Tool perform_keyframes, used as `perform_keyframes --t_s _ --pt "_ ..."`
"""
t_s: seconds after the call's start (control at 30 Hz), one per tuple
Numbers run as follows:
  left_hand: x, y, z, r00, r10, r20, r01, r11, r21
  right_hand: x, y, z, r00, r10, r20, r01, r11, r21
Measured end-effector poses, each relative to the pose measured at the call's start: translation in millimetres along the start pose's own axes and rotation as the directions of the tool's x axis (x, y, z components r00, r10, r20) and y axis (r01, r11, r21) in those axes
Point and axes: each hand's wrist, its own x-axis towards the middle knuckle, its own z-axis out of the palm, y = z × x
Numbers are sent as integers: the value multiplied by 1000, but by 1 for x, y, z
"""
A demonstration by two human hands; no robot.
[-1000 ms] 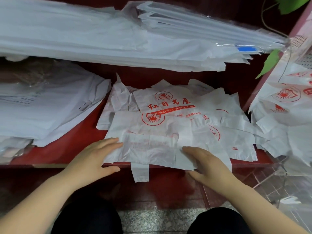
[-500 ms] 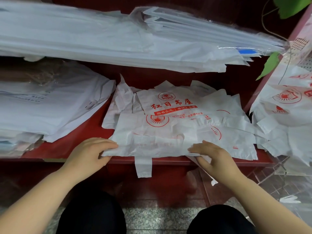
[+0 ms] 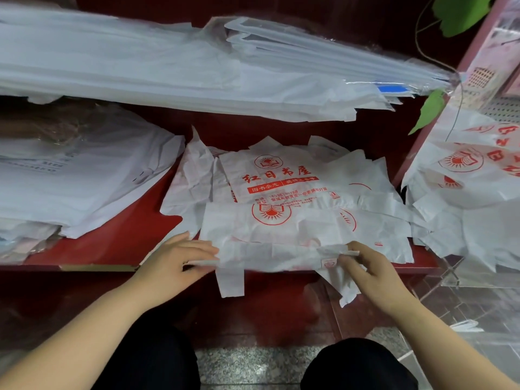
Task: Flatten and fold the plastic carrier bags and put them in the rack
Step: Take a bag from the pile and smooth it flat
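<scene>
White plastic with red print: the top carrier bag (image 3: 281,249) lies crumpled on a pile of bags (image 3: 281,178) at the front lip of the red shelf (image 3: 126,243), with one handle strip hanging over the edge. I see my left hand (image 3: 180,260) pinching the bag's left edge between thumb and fingers. My right hand (image 3: 377,271) nips a folded bit at its right end. More printed bags (image 3: 464,170) lie heaped to the right.
</scene>
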Motion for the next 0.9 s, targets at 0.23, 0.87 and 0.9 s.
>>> perform_keyframes --t_s 0.23,0.87,0.9 --pt "24 12 2 921 -388 -43 353 874 -335 25 -4 9 961 131 -244 -137 991 -6" --pt "78 18 10 829 -538 -149 546 725 419 93 -12 20 946 230 -230 -321 543 -776" --pt "79 18 9 828 -534 -170 547 706 449 95 -11 21 944 229 -235 -324 533 -782"
